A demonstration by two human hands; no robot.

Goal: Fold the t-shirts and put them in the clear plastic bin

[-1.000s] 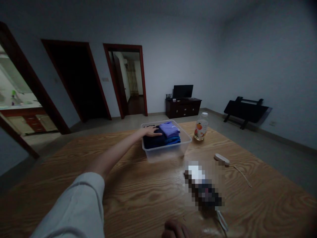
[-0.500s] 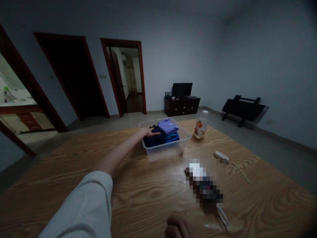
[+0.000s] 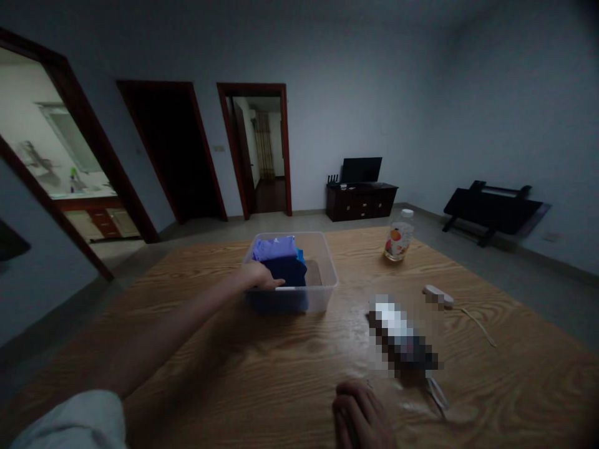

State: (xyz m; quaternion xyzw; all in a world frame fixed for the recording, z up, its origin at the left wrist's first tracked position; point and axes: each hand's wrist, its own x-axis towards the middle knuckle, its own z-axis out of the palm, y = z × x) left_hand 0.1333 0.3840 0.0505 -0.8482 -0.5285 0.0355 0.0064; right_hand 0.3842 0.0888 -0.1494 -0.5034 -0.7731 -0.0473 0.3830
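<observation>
Head view, nearest first: our right hand (image 3: 362,416) lies flat on the wooden table (image 3: 262,380) at 6 o'clock, fingers loosely together, holding nothing; our left arm stretches straight toward 12 o'clock, left hand (image 3: 259,275) clamped on the near rim of the clear plastic bin (image 3: 322,274); folded blue and purple clothes (image 3: 281,262) fill its left half; farther, at 1 o'clock, stands a bottle (image 3: 399,235).

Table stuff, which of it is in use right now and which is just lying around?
In use:
left hand on the near rim of the clear bin
folded clothes in it

Lying about:
drink bottle
white gadget with cord
right hand, resting on the table
</observation>
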